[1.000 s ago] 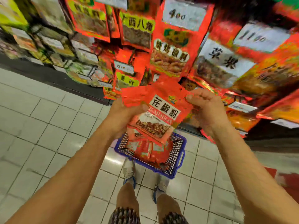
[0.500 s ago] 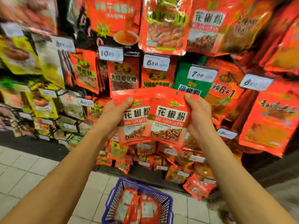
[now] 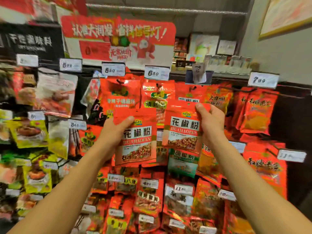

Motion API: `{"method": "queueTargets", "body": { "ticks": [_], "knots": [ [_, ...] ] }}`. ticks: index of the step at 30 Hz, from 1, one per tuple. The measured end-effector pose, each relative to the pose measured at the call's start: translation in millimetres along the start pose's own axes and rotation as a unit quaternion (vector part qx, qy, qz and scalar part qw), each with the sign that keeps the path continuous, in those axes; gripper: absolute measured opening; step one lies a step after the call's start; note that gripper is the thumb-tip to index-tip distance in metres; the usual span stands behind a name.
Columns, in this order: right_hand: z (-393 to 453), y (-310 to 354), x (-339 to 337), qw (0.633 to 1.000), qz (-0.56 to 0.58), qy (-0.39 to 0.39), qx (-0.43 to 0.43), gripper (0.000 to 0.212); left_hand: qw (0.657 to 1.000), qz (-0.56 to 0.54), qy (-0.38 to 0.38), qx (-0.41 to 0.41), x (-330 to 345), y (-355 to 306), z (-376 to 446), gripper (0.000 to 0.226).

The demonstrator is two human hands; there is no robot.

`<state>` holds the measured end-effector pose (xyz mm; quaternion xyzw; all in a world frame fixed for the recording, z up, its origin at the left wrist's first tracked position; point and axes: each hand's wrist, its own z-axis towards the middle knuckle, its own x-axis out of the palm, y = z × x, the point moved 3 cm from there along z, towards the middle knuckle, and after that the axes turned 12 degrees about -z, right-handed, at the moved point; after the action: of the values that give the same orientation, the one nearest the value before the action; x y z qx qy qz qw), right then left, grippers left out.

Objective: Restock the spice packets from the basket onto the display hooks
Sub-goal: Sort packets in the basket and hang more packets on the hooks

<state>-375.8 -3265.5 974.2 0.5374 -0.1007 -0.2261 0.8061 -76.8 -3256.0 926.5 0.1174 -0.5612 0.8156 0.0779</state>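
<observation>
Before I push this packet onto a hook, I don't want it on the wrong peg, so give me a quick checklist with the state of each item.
1. Right hand grips right Huajiaofen packet: ok.
2. Left hand holds left Huajiaofen packet: ok.
3. Hang hole on right packet visible: ok.
4. Hole lined up with a hook: cannot tell.
5. Matching packets hanging behind: ok, label partly hidden.
6. Price tag above that hook: cannot tell, unreadable.

This is a shop aisle, a grocery's seasoning section. Above the right hand (image 3: 211, 122) hang white price tags (image 3: 157, 73) on display hooks, with rows of red spice packets (image 3: 256, 110) around both hands, and a red promotional sign (image 3: 118, 38) higher up.
</observation>
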Motion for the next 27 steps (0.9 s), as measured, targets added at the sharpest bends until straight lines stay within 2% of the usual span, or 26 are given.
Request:
{"method": "queueTargets", "body": {
  "ticks": [3, 4, 8, 10, 16, 20, 27],
  "knots": [
    [17.0, 13.5, -1.8, 0.999, -0.027, -0.027, -0.021, 0.02, 1.0, -0.013, -0.001, 0.01, 16.9, -11.7, 10.2, 0.003],
    [22.1, 15.5, -2.9, 0.998, -0.036, -0.037, -0.021, 0.022, 1.0, -0.015, 0.001, 0.011, 22.7, -13.9, 13.8, 0.007],
    [42.1, 18.5, -8.7, 0.997, -0.051, -0.063, -0.005, 0.024, 0.999, 0.0, 0.035, 0.004, 45.7, -18.8, 26.6, 0.048],
    [50.0, 18.9, -10.3, 0.997, -0.042, -0.068, 0.01, 0.023, 0.999, 0.007, 0.042, 0.005, 54.6, -20.3, 31.1, 0.058],
    [67.7, 18.6, -5.9, 0.998, -0.028, -0.06, 0.025, 0.019, 0.999, 0.018, 0.044, -0.011, 72.6, -12.8, 45.6, 0.033],
    [77.3, 17.0, -1.2, 0.998, -0.038, -0.053, 0.024, 0.016, 0.998, 0.002, 0.062, -0.012, 82.2, -9.4, 49.4, 0.029],
    [85.5, 26.2, -1.7, 0.983, -0.161, -0.09, -0.011, 0.019, 0.998, -0.001, 0.065, -0.011, 94.7, -7.8, 53.9, 0.024]
  ]
}}
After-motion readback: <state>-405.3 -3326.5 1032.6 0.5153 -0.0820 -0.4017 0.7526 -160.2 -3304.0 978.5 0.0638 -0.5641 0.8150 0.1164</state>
